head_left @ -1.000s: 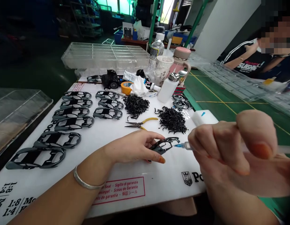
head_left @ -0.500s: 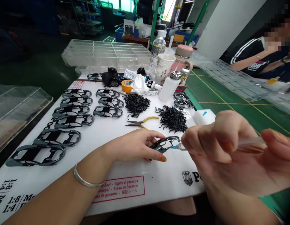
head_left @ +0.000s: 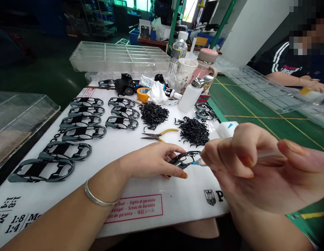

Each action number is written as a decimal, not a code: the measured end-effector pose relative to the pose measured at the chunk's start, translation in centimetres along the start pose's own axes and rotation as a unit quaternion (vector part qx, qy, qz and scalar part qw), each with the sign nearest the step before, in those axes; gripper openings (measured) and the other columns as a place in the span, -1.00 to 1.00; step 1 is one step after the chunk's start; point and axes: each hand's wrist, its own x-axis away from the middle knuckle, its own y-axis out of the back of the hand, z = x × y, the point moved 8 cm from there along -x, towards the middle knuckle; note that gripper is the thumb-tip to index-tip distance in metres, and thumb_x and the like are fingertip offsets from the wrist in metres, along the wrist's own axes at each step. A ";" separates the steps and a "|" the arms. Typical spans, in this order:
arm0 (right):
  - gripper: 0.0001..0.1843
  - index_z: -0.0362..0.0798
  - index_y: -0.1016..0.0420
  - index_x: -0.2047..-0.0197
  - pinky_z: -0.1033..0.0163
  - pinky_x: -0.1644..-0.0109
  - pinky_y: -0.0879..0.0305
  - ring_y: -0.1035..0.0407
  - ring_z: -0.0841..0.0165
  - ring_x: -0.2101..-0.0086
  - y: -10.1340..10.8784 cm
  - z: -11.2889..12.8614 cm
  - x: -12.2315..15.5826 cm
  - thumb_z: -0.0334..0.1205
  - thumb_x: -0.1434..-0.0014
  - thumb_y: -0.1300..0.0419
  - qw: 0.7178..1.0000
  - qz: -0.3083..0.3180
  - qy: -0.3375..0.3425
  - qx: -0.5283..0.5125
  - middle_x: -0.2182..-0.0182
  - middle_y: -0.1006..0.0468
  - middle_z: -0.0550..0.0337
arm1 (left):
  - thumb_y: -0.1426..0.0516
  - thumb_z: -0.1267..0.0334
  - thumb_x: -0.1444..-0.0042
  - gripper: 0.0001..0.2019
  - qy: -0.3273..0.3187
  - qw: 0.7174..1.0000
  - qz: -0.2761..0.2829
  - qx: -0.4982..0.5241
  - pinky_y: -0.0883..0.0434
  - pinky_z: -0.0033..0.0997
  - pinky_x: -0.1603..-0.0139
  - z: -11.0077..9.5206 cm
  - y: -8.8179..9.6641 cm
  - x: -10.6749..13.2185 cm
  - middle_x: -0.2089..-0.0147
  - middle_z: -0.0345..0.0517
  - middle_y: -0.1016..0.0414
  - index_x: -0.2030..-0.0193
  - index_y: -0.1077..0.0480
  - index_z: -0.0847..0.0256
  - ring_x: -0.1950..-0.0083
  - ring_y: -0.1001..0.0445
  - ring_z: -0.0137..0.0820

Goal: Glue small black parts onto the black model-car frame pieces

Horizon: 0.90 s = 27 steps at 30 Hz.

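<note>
My left hand (head_left: 156, 161) is closed on a dark grey plastic frame part (head_left: 186, 158), thumb on the near side and fingers behind it. My right hand (head_left: 245, 157) grips a clear syringe (head_left: 268, 153) with a blue tip (head_left: 195, 162); the tip meets the near right edge of the frame part, though exact contact is hard to tell. Beyond the hands lie yellow-handled pliers (head_left: 160, 134) and two heaps of small black strips, a right heap (head_left: 194, 131) and a left heap (head_left: 153, 114). Similar frame parts (head_left: 84, 132) stand in rows at the left.
Behind the heaps are a white squeeze bottle (head_left: 189, 96), orange tape (head_left: 143, 94), crumpled tissue (head_left: 158, 92), a black model car (head_left: 126, 84) and a pink flask (head_left: 205, 64). A white block (head_left: 227, 129) sits by my right hand. Clear trays (head_left: 120, 57) stand behind. Across the green table, a person (head_left: 295, 66) sits.
Both hands hold nearly the same pose, the syringe tip still at the frame part. My right thumb has moved slightly left, toward the fingers. The other person's arm has come down.
</note>
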 end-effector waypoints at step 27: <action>-0.68 -0.10 -0.42 0.52 0.25 0.53 0.05 -0.02 0.42 0.70 0.1 0.2 -0.1 -0.05 -0.12 -0.10 0.999 -0.003 0.016 0.043 0.76 -0.02 0.30 | -0.31 0.12 0.00 -0.49 -0.009 1.000 0.001 -0.014 -0.26 -0.51 0.41 0.1 0.0 -0.1 0.32 -0.22 -0.37 -0.10 -0.40 0.18 0.32 -0.39 -0.43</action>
